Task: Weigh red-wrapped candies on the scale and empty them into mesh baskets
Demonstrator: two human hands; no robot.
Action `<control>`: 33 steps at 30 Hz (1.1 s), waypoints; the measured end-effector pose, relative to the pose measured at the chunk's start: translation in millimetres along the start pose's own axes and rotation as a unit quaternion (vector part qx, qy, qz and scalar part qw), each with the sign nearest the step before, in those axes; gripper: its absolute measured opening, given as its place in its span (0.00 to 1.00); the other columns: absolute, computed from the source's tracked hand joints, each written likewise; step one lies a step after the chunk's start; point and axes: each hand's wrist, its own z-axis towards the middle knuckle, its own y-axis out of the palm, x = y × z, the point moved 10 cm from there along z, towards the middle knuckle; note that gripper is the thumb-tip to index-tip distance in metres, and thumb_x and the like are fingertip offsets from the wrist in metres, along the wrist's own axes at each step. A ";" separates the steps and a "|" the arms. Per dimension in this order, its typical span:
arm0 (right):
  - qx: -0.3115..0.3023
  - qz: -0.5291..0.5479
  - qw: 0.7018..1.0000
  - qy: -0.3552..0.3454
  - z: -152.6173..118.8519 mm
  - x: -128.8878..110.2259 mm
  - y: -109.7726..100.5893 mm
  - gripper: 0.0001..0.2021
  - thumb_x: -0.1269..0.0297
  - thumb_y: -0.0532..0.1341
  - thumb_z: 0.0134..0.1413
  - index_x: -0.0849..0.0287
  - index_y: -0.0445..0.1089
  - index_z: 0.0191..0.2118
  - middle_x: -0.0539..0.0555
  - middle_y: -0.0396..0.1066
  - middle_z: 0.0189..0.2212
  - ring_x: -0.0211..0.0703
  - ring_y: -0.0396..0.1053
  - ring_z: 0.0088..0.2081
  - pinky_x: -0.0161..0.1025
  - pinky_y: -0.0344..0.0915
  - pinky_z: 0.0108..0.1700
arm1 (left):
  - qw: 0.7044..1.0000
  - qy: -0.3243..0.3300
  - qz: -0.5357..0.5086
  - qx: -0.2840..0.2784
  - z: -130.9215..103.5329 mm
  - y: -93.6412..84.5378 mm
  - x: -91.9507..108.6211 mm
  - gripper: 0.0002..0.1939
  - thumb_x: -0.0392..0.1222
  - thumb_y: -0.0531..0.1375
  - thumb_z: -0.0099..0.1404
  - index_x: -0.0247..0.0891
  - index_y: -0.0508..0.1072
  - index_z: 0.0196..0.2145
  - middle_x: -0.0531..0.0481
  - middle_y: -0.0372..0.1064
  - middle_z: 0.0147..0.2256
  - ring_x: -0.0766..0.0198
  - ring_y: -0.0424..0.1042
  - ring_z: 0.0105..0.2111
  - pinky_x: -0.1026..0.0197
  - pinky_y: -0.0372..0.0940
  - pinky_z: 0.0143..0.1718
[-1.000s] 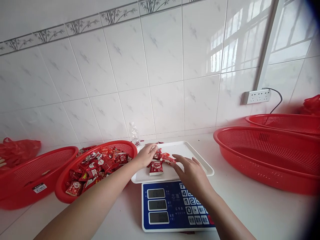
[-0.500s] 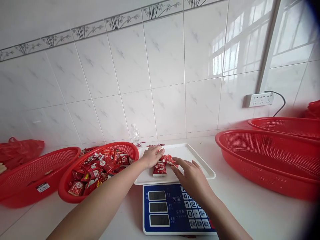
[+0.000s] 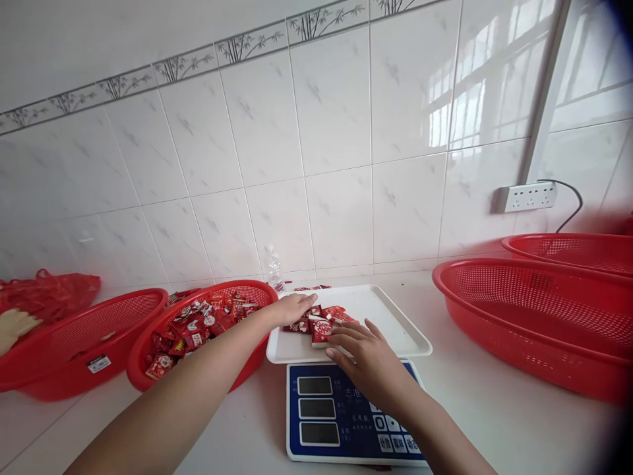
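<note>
A white tray point(image 3: 393, 323) sits at the back of a blue-and-white scale point(image 3: 321, 455), with several small red snack packets on its left half. My left hand point(image 3: 293, 310) reaches over the tray's left side, palm down beside a dark red packet point(image 3: 298, 324); some of its fingers are hidden. Fingers spread, my right hand point(image 3: 366, 349) rests its fingertips at the right edge of a red packet with white lettering point(image 3: 321, 330). Behind that one lies a brighter red packet point(image 3: 336, 313).
Left of the tray stands a red basket point(image 3: 136, 359) full of packets, beside another red basket point(image 3: 54, 379). Large red baskets point(image 3: 524, 330) stand at the right. Behind the tray are a clear plastic bottle point(image 3: 274, 269) and, on the wall, a power socket point(image 3: 527, 196).
My left hand has shifted left, uncovering dark red packets. My right hand has moved down and left from the bright red packet to the lettered one. The view has swung slightly left.
</note>
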 end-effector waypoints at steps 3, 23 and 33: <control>0.016 -0.008 0.999 0.027 1.6 9.0 -1.9 0.13 0.59 0.52 0.59 0.53 0.72 0.42 0.55 0.72 0.45 0.49 0.64 0.52 0.60 0.47 0.58 | 0.998 -0.014 0.067 -0.010 -15.0 -3.6 1.2 0.22 0.52 0.45 0.65 0.36 0.67 0.48 0.43 0.67 0.50 0.55 0.65 0.49 0.58 0.58 0.48; 0.018 -0.042 0.995 0.086 -0.9 21.9 -8.6 0.13 0.60 0.50 0.60 0.52 0.72 0.38 0.53 0.73 0.42 0.47 0.65 0.49 0.59 0.46 0.56 | 0.991 -0.011 0.123 0.044 -43.9 2.1 20.0 0.17 0.40 0.54 0.59 0.41 0.64 0.47 0.49 0.69 0.40 0.60 0.70 0.38 0.61 0.63 0.39; 0.019 -0.054 0.989 0.134 -4.2 35.1 -10.0 0.14 0.59 0.49 0.60 0.53 0.70 0.39 0.54 0.72 0.43 0.51 0.62 0.52 0.62 0.46 0.55 | 0.992 -0.046 0.115 0.039 -20.8 13.8 -6.6 0.23 0.44 0.49 0.65 0.41 0.56 0.57 0.42 0.57 0.57 0.53 0.56 0.57 0.54 0.54 0.54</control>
